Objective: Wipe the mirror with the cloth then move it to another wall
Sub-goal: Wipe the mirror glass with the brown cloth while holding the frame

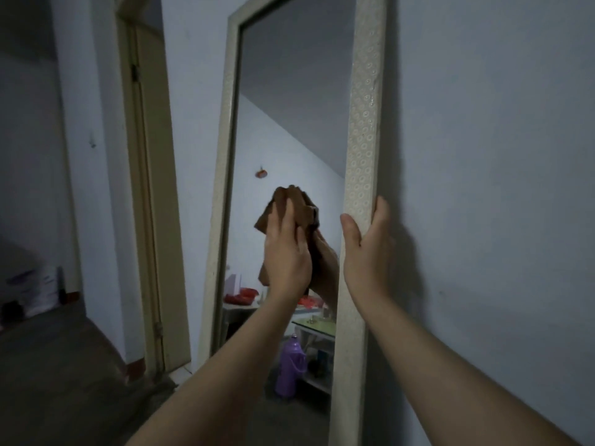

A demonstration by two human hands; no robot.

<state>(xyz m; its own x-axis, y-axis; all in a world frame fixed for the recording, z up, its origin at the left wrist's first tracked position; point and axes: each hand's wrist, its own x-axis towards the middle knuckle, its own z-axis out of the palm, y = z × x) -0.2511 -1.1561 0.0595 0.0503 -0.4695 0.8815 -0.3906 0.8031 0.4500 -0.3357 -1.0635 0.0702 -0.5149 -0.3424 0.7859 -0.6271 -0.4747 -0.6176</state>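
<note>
A tall mirror [289, 107] in a cream patterned frame [363, 130] leans against the pale wall in front of me. My left hand [286, 252] presses a crumpled brown cloth [291, 204] flat against the glass at about mid-height. The cloth sticks out above and beside my fingers, and its reflection shows just to the right. My right hand [367, 243] grips the frame's right edge, thumb on the front and fingers wrapped behind.
A doorway with a cream door frame [145, 188] opens to the left of the mirror. The pale wall [483, 188] runs on to the right. The glass reflects a purple flask, a small table and red items behind me. Grey floor [64, 381] lies at the lower left.
</note>
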